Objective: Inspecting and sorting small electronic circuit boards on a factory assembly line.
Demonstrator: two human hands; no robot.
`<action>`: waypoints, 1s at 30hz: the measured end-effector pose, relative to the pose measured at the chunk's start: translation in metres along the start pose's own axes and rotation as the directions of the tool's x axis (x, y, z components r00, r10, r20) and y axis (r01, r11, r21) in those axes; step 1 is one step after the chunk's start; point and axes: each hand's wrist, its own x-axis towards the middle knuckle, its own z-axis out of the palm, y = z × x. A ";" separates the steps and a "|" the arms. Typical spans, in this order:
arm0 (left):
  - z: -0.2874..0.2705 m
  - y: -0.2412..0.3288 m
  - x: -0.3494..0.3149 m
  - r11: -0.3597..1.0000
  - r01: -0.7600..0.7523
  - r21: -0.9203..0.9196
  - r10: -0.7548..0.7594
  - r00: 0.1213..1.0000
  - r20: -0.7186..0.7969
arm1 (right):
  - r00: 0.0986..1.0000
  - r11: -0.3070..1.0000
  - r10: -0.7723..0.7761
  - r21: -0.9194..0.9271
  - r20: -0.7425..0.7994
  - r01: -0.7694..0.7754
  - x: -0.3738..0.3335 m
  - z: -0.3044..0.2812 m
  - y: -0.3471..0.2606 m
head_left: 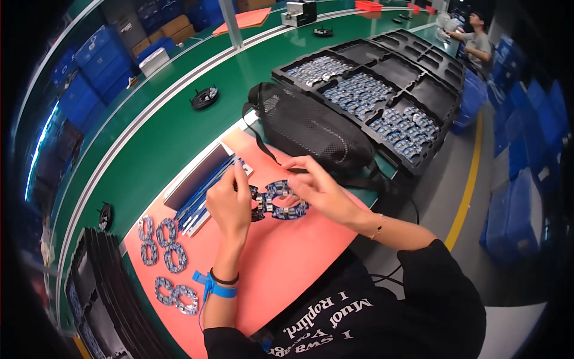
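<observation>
A blue circuit board panel (290, 210) shaped like a figure eight is held above the pink mat (281, 272). My left hand (230, 200) is closed at its left end and covers part of that ring. At the right ring, my right hand (317, 191) has its fingers bent against the upper edge, the index finger reaching out above it. Left of my left hand, a white box (194, 170) holds several thin blue strips (200, 200). Figure-eight boards lie on the mat's left side, two upright (171, 245) and one slanted (176, 295). A blue strap (221, 290) circles my left wrist.
A black mesh bag (311, 128) lies beyond the mat. Black trays (412, 78) behind it carry many small boards. Stacked black trays (107, 293) stand at the left. Black round holders (205, 97) sit on the green table (149, 119). Another person (478, 45) works far right.
</observation>
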 end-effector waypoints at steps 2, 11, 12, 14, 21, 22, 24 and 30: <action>0.002 0.005 0.006 0.999 -0.043 -0.019 0.043 0.999 -0.030 | 0.990 0.988 -0.107 -0.123 -0.093 0.096 0.005 0.014 0.001; -0.001 -0.011 0.010 0.769 0.269 -0.580 -0.228 0.963 0.143 | 0.983 0.996 -0.051 0.060 -0.175 0.062 0.026 0.023 0.010; -0.002 -0.011 0.011 0.768 0.270 -0.581 -0.229 0.963 0.145 | 0.983 0.996 -0.050 0.060 -0.176 0.061 0.026 0.022 0.012; -0.004 -0.011 0.012 0.736 0.298 -0.608 -0.227 0.955 0.193 | 0.979 0.994 -0.056 0.082 -0.194 0.073 0.029 0.022 0.016; 0.006 -0.019 0.006 0.668 0.442 -0.599 -0.332 0.897 0.292 | 0.980 0.856 0.151 0.513 -0.129 -0.064 0.030 0.016 0.007; 0.009 -0.023 0.010 0.674 0.460 -0.578 -0.376 0.887 0.267 | 0.992 0.780 0.103 0.624 -0.069 -0.038 0.034 0.007 0.003; 0.002 -0.024 0.004 0.531 0.597 -0.602 -0.470 0.798 0.377 | 0.966 0.878 0.019 0.467 -0.258 0.107 0.033 -0.003 -0.010; 0.010 -0.015 -0.002 0.750 0.386 -0.537 -0.004 0.814 0.581 | 0.913 0.943 -0.078 0.269 -0.400 0.198 0.040 -0.014 0.007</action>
